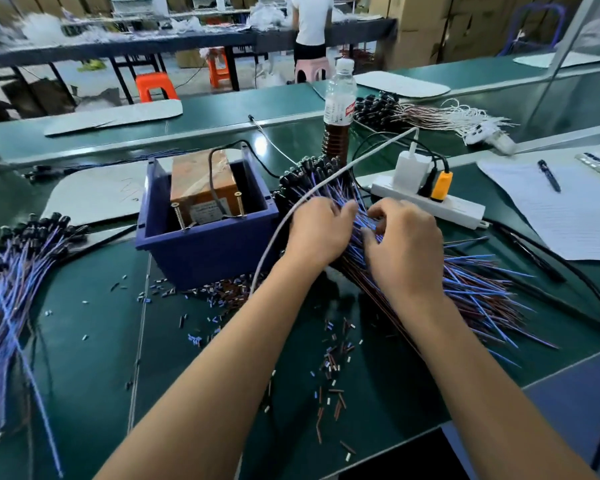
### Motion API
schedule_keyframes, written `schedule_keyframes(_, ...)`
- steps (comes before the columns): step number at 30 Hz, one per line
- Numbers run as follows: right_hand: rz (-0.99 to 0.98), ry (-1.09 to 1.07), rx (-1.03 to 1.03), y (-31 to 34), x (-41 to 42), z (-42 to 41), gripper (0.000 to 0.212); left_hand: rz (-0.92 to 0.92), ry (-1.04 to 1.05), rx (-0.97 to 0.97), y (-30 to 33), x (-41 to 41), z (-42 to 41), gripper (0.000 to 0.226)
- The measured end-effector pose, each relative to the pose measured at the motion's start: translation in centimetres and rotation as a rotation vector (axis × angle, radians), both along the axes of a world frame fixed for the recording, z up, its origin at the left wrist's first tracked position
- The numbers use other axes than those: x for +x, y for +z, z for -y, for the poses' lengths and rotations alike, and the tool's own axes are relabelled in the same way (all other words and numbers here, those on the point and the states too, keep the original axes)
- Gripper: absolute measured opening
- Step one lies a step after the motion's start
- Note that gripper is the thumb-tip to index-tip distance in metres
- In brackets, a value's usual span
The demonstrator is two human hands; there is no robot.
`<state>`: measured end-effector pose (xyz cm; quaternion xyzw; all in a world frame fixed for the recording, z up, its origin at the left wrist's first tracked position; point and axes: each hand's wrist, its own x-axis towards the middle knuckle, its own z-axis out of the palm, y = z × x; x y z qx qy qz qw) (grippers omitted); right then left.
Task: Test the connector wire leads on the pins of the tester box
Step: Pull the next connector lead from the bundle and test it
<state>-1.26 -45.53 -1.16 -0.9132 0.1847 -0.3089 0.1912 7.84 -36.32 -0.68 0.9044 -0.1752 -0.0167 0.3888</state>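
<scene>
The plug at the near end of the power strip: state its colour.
Orange-yellow plug with a black cable, seated in the white power strip; clearest in the head view.

I am in a big workshop where people put wire parts together. My green work table (94,341) has piles of blue and brown wires (465,282) and tiny cut bits (329,362) on it. More long tables (174,43) stand behind mine, with plastic stools (152,85) under them. Brown cardboard boxes (420,26) are stacked high by the wall. Another person (311,27) stands working at a far table.
</scene>
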Motion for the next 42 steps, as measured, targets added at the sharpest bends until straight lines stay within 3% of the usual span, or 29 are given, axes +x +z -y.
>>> schedule_keyframes(2,0.161,0.044,0.003,0.3,0.0,-1.5,0.014,-0.382,-0.164,-0.165,0.5,-1.4,-2.9,0.044)
schedule_keyframes(4,0.319,0.128,-0.007,0.8,-0.1,-3.6,0.009,-0.547,-0.326,-0.163,0.6,-2.4,-6.9,0.038)
schedule_keyframes(7,0.459,0.389,-0.020,1.3,-0.1,-8.5,0.008,-0.585,-0.389,-0.211,1.0,-3.2,-13.9,0.033)
schedule_keyframes(9,0.415,0.607,-0.006,1.2,-0.1,-12.3,0.010,-0.577,-0.339,-0.340,1.2,-3.4,-18.8,0.025)
schedule_keyframes(12,0.233,0.868,0.007,0.4,0.1,-17.7,0.017,-0.552,-0.139,-0.593,1.5,-3.4,-25.6,0.019)
schedule_keyframes(14,0.136,0.971,-0.022,-0.1,0.8,-20.6,0.024,-0.428,0.141,-0.673,1.2,-2.5,-28.3,0.025)
schedule_keyframes(16,-0.020,1.040,-0.124,-0.7,1.8,-23.5,0.024,-0.102,0.597,-0.434,0.3,-0.9,-30.0,0.029)
schedule_keyframes(18,-0.247,1.075,-0.212,-1.2,3.0,-25.8,0.022,0.217,0.942,0.073,-1.0,0.4,-31.8,0.019)
schedule_keyframes(19,-0.361,1.085,-0.210,-1.3,3.7,-26.7,0.022,0.257,1.014,0.260,-1.4,0.6,-32.6,0.018)
schedule_keyframes(21,-0.506,1.095,-0.176,-1.3,5.1,-28.1,0.024,0.170,1.070,0.445,-2.4,1.1,-34.1,0.035)
schedule_keyframes(23,-0.554,1.084,-0.204,-1.3,6.4,-28.9,0.025,0.097,1.104,0.436,-3.0,1.2,-35.0,0.045)
schedule_keyframes(26,-0.595,1.069,-0.242,-1.2,7.4,-29.6,0.026,0.100,1.120,0.322,-3.2,1.2,-35.8,0.033)
schedule_keyframes(30,-0.620,1.074,-0.133,-1.6,7.5,-29.2,0.017,0.181,1.156,0.159,-3.1,1.0,-36.5,0.019)
schedule_keyframes(36,-0.587,1.066,0.028,-2.2,7.4,-28.6,0.013,0.280,1.272,-0.168,-2.4,1.2,-35.3,0.027)
schedule_keyframes(42,-0.563,1.082,0.048,-2.4,7.0,-28.3,0.015,0.176,1.203,0.136,-3.0,0.8,-35.4,0.040)
